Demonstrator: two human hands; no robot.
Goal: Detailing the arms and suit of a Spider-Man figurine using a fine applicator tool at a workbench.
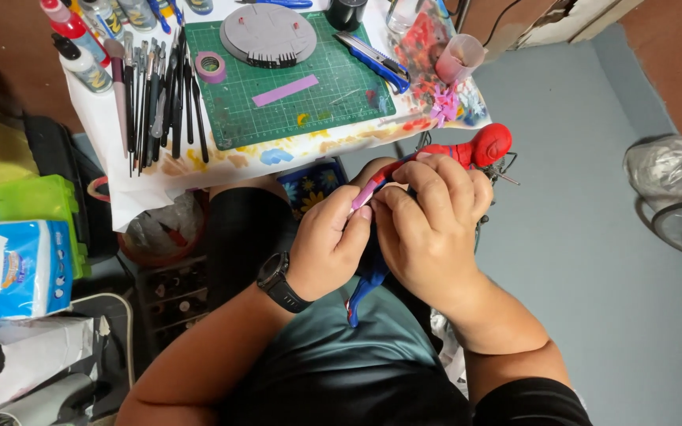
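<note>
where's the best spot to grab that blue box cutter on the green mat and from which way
Grip the blue utility knife around the middle of its long handle, coming from above with fingers across its width. It lies flat and diagonal on the green cutting mat, sides clear.

A black wristwatch (279, 282) on the left wrist, black short sleeves, a grey-green shirt front

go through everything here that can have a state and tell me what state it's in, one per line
Left hand: pinching the purple strip.
Right hand: closed around the red and blue figure.
Utility knife: lying flat on the green cutting mat.
Tape roll: lying flat on the mat.
Pink cup: upright.
Brushes: laid side by side.
Glue bottles: capped.
</note>
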